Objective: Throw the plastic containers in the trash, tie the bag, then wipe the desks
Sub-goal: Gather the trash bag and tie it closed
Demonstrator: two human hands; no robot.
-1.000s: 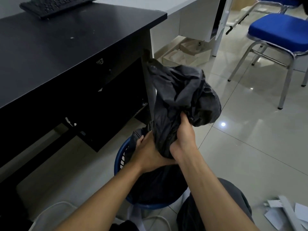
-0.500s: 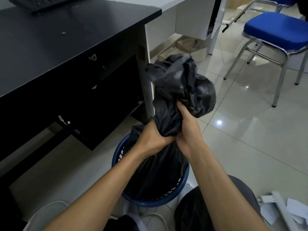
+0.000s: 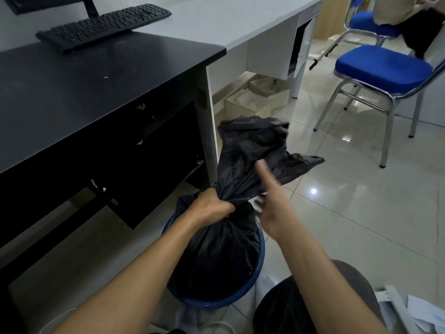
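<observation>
Below the right-hand corner of the black worktop, on the tiled floor, a blue bin holds the black trash bag. The bag's body sits down inside the bin while its gathered top rises above the rim.

The left hand is clenched round the bag's neck. It chokes the plastic into a narrow rope, so the contents stay shut in and there is a firm point to tie against. Above that fist the loose top fans out, crumpled, with one flap trailing toward the right.

The right hand is released and grasps nothing. Its fingers are spread and the index finger is straight, lying across the front of the loose plastic. It is blurred, so I cannot tell whether it touches the bag. That pose suits reaching for the flap to wrap or loop it, so the step in hand looks like the tying.

No plastic containers are visible; they are probably already inside the bag.

Leaving the bag in the bin lets the bin carry the weight while both hands work on the neck. The black worktop and the pale worktop behind it, with a keyboard lying across the line where they meet, look not yet wiped, and no cloth is in sight.
</observation>
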